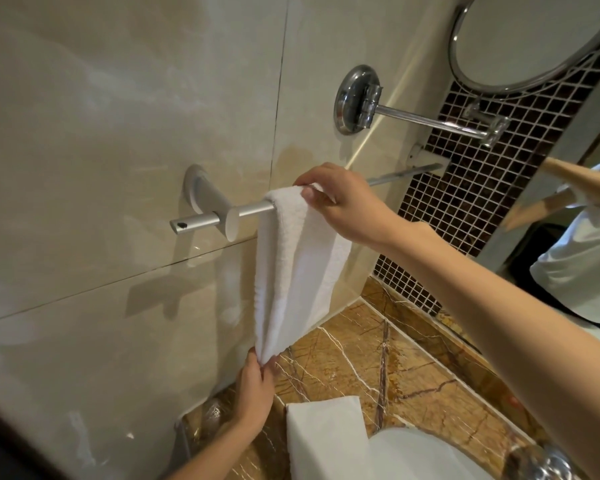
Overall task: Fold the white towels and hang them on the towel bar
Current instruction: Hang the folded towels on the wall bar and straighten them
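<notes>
Two towels are in play. Largest around you is the glossy cream tile wall (118, 133), and below it the brown veined marble counter (413, 368). A folded white towel (326, 441) lies on that counter, just beside the white basin (413, 455).

The hanging towel (298, 271) is soft looped terry, folded into a narrow strip and draped over the brushed metal towel bar (253, 209), its long axis running straight down from the bar. Your right hand (347, 206) sits at the top, thumb and fingers pinching the fold against the bar. Your left hand (253, 393) is directly below, fingertips pinched on the bottom edge, seemingly both layers, though the view is tight there. Pull down along that axis to even the hang; the left hand is nearer the counter towel.
</notes>
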Motion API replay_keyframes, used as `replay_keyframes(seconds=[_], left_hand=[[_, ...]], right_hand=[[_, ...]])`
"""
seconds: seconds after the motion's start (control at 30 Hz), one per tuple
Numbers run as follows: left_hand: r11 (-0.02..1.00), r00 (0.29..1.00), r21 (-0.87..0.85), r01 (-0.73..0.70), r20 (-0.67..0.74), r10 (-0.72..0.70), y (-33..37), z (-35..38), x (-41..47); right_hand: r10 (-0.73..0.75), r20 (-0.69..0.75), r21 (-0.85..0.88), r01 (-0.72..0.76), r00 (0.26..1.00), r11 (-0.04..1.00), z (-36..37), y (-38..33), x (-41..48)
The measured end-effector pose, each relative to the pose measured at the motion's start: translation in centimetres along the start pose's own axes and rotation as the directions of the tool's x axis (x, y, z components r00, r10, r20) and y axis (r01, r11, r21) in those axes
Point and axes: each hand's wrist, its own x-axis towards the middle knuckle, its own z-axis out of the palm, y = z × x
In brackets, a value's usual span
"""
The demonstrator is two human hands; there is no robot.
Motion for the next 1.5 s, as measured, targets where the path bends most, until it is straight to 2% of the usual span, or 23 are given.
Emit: replay_keyframes(seconds=[0.2, 0.37, 0.6, 1.1, 1.23, 1.5], left_hand=[[0.997, 1.0, 0.072, 0.003, -0.003, -0.002, -0.9, -1.3, 0.3], [0.995, 0.999, 0.093, -0.048, -0.017, 0.05, 0.0, -1.6, 0.8], [0.97, 0.996, 0.228, -0.091, 0.028, 0.087, 1.1, -0.5, 2.1], [0.934, 0.989, 0.327, -0.145, 0.078, 0.126, 2.6, 4.5, 6.7], [0.942, 0.989, 0.308, -0.136, 0.097, 0.112, 3.0, 6.2, 7.5], [0.931, 0.978, 0.32, -0.179, 0.16, 0.133, 4.7, 9.8, 8.9]], right_hand=[[0.011, 0.012, 0.003, -0.011, 1.0, 1.0, -0.2, 0.1, 0.1], [-0.006, 0.024, -0.015, 0.006, 1.0, 1.0, -0.5, 0.6, 0.2], [0.003, 0.038, -0.013, -0.003, 0.999, 1.0, -1.0, 1.8, 0.3], [0.028, -0.073, 0.026, -0.026, 0.997, 0.999, -1.8, 8.0, 0.2], [0.015, -0.1, 0.022, -0.013, 0.995, 1.0, -1.9, 9.9, 0.2], [0.093, -0.125, 0.017, -0.091, 0.988, 0.996, -2.9, 14.3, 0.2]])
